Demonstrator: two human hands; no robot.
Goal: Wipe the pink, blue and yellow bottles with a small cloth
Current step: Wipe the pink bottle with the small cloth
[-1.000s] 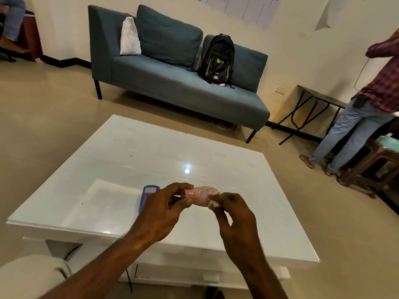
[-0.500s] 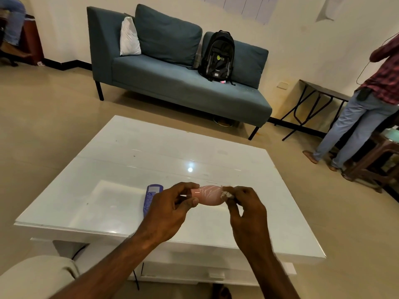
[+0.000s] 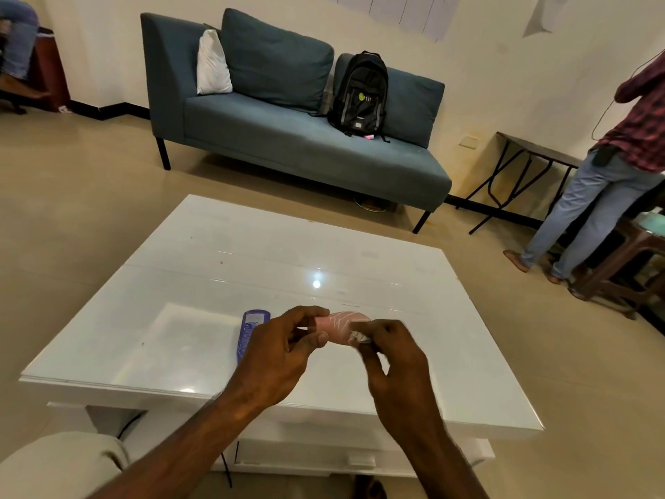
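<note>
Pink bottle: I see the pink bottle (image 3: 342,325) held sideways in the air over the near part of the white table (image 3: 252,253), between both hands.
Left hand: the left hand (image 3: 277,349) pinches the bottle's 9 o'clock end between thumb and fingertips.
Right hand: the right hand (image 3: 392,358) pinches a small white cloth (image 3: 358,338) against the bottle's 4 o'clock edge.
Step in hand: I judge this to be the wiping of the pink bottle, one of three.
Doing it well: I would hold the left pinch firm, draw the cloth along the full length, and roll the bottle so its hidden underside is covered too; a slack pinch could let it slip.
Blue bottle: the blue bottle (image 3: 248,331) lies flat on the table at 9 o'clock of the pink one, partly behind the left hand.
Yellow bottle: I cannot find it in view.
Writing: the blue bottle carries white print too small to read. The pink one shows only pale streaks. The black backpack (image 3: 360,91) on the sofa (image 3: 288,145) at 12 o'clock has a round yellow-green badge with letters I cannot make out.
</note>
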